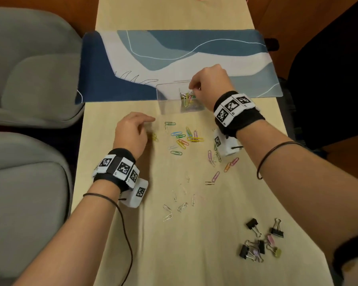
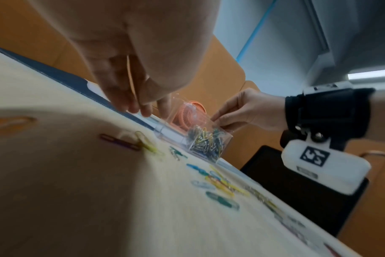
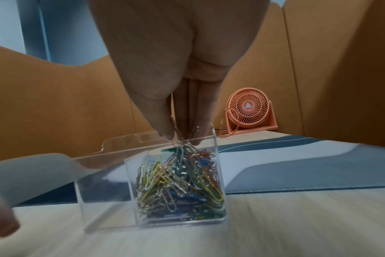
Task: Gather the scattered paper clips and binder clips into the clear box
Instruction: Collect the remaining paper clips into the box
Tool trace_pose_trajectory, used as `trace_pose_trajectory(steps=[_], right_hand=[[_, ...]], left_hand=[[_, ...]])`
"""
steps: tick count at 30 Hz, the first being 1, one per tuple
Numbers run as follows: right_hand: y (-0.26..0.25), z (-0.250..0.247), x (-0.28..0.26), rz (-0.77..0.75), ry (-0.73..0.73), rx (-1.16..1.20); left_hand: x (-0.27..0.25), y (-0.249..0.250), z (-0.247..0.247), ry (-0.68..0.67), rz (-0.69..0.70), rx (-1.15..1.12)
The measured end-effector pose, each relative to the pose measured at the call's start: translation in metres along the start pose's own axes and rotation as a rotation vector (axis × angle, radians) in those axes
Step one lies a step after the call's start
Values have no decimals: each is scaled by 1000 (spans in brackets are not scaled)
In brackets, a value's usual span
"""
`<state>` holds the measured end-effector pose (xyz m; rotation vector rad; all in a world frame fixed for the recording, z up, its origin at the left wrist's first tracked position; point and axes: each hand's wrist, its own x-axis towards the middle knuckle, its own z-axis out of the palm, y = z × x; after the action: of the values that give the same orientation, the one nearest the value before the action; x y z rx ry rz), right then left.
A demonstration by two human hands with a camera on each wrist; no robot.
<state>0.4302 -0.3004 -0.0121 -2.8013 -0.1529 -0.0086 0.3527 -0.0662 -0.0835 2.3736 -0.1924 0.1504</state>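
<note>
The clear box (image 1: 165, 104) stands at the desk mat's near edge, its right compartment piled with coloured paper clips (image 3: 180, 182). My right hand (image 3: 180, 137) hovers just above that compartment and pinches a few silver paper clips (image 3: 182, 139) between thumb and fingertips. My left hand (image 1: 149, 126) is low over the table left of the box, fingers loosely extended and holding nothing, beside a yellow clip (image 1: 155, 137). Several coloured clips (image 1: 184, 138) lie scattered below the box. Silver clips (image 1: 180, 205) lie nearer me, and binder clips (image 1: 260, 242) sit at the near right.
A blue patterned desk mat (image 1: 132, 58) covers the table behind the box. Grey chairs (image 1: 29, 79) stand to the left and a dark chair (image 1: 329, 79) to the right. An orange fan (image 3: 249, 111) sits at the table's far end.
</note>
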Motion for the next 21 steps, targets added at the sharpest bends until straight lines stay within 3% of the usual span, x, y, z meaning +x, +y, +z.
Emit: trace_pose_trajectory(steps=[8, 12, 15, 18, 21], right_hand=[[-10, -8, -17, 36, 96, 3], [-20, -2, -47, 9, 144, 57], [-28, 23, -75, -27, 0, 57], [-31, 56, -95, -31, -180, -34], [-34, 75, -107, -60, -246, -129]], left_hand=[[-36, 2, -1, -146, -52, 162], [-43, 5, 5, -118, -53, 102], [-35, 9, 10, -129, -41, 66], [-23, 17, 16, -267, 35, 145], [-13, 22, 21, -401, 161, 290]])
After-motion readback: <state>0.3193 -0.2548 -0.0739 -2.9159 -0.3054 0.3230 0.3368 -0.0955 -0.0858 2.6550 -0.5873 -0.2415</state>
